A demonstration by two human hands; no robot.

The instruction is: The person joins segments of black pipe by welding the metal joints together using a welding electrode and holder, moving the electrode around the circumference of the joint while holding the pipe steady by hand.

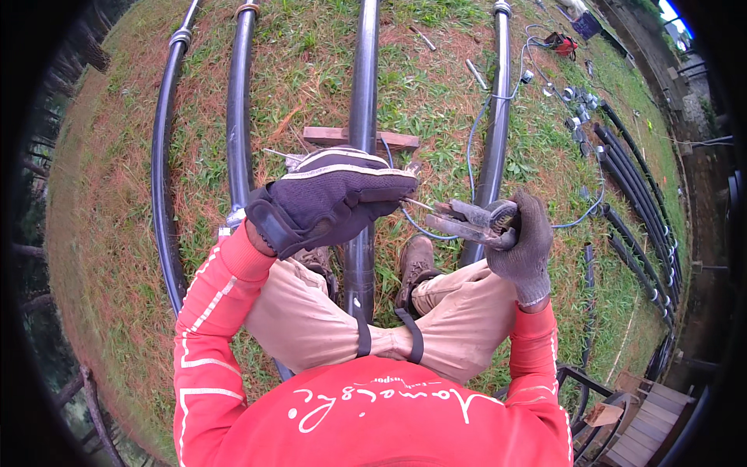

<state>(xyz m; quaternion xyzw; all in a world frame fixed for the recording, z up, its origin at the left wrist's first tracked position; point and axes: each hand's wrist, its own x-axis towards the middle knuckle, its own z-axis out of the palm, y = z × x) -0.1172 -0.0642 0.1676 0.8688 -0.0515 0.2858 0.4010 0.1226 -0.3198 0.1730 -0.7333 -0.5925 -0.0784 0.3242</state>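
We see a wide field of grass (436, 86) with long black pipes (363, 78) on it. Below the middle pipe, a wooden board (334, 135) lies crosswise. Our left hand (334, 191), in a dark glove, is closed around a thin rod. Our right hand (533, 237), in a grey glove, grips a worn clamp (467, 222). The thin rod (418, 204) reaches from the left fingers toward this clamp; we cannot tell if its jaws hold it.
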